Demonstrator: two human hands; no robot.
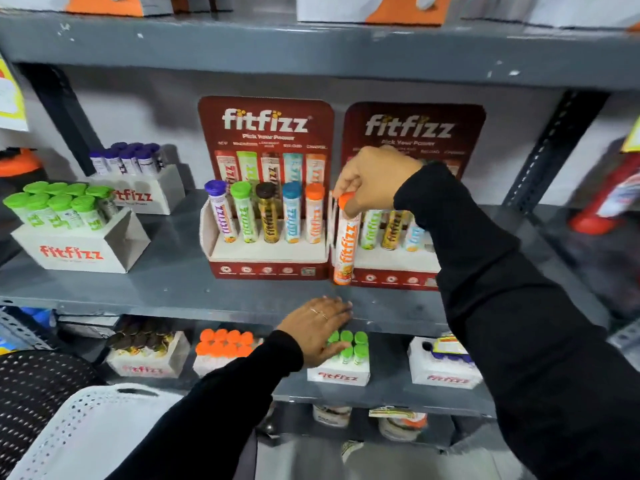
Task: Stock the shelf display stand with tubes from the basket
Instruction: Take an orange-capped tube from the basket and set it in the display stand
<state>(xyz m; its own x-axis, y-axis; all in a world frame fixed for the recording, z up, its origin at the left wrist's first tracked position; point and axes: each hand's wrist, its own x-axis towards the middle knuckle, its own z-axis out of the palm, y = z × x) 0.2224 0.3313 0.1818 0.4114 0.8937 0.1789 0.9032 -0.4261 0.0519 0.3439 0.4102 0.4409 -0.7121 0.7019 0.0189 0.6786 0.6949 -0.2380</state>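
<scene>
Right hand [375, 178] pinches the cap of an orange tube [344, 242], fingers closed around the top; tube hangs upright below the fingertips, at the right display stand [412, 202]'s left edge, probably not seated. Left hand [317, 329] flat, fingers spread, empty, fingertips on the shelf edge [207, 306].

A shop: metal shelves [207, 299] stocked with branded display stands [266, 188].

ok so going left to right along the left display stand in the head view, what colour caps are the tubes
purple cap tube → green cap tube → brown cap tube → blue cap tube → orange cap tube
</scene>
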